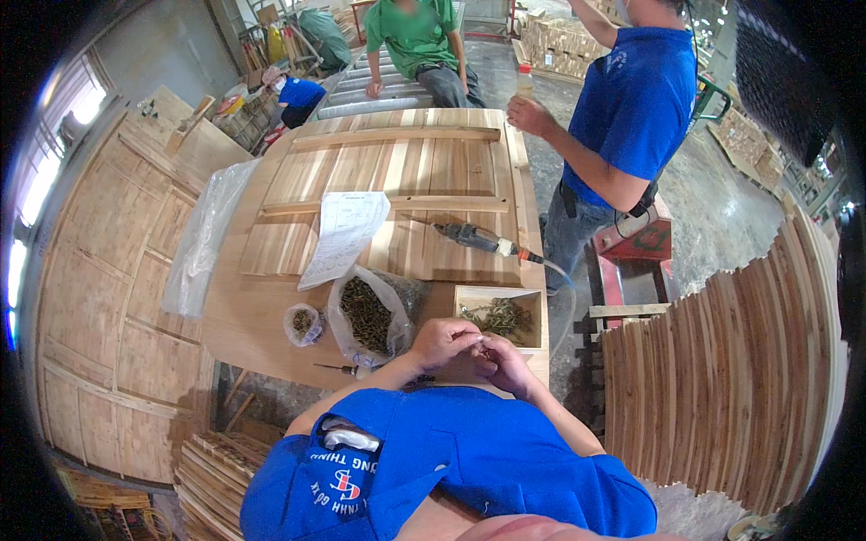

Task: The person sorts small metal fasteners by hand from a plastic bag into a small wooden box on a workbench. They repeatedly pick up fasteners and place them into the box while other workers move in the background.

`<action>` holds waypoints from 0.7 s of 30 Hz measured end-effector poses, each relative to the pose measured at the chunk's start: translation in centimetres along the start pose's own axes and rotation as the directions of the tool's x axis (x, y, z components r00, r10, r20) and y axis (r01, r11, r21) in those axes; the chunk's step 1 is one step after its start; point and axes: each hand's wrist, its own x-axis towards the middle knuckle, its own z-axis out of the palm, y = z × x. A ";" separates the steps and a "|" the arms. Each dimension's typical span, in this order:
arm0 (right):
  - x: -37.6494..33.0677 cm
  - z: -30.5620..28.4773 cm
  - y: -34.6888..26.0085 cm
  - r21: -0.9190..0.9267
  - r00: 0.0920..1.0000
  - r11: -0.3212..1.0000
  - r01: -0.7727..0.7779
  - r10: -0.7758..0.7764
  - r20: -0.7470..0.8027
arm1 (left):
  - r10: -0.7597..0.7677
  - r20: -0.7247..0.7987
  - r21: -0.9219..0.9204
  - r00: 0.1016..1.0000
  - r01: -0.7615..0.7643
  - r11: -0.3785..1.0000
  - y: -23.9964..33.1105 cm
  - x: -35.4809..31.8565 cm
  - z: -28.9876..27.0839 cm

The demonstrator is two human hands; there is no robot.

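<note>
My left hand (442,345) and my right hand (507,367) meet at the near edge of the table, fingers pinched together. Anything between the fingertips is too small to make out. Just beyond them lies an open wooden box (538,316) with a heap of brass-coloured screws (498,317). To the left of my hands, a clear plastic bag (397,341) stands open, full of similar screws (364,311). A small round container (302,325) of small fasteners sits farther left. Near my left forearm lies a screwdriver (347,370), partly hidden.
A slatted wood panel (361,162) with two battens covers the table. On it lie a power screwdriver (478,239) with a hose and a paper sheet (347,234). A co-worker in blue (631,108) stands at right; another in green (410,36) sits beyond. Stacked boards (722,370) stand right.
</note>
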 end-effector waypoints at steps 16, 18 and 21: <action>1.3 -2.0 0.3 0.283 0.979 0.958 0.043 0.015 -0.201 | -0.030 -0.150 0.174 0.988 0.057 0.983 0.7 0.8 -0.9; 1.7 -4.1 0.6 0.464 0.981 0.878 0.118 -0.029 -0.194 | -0.094 -0.167 0.229 0.981 0.131 0.964 0.6 1.5 -1.4; 1.2 -5.4 0.2 0.476 0.964 0.844 0.247 -0.163 -0.210 | -0.113 -0.193 0.223 0.975 0.156 0.962 -1.1 2.7 -1.9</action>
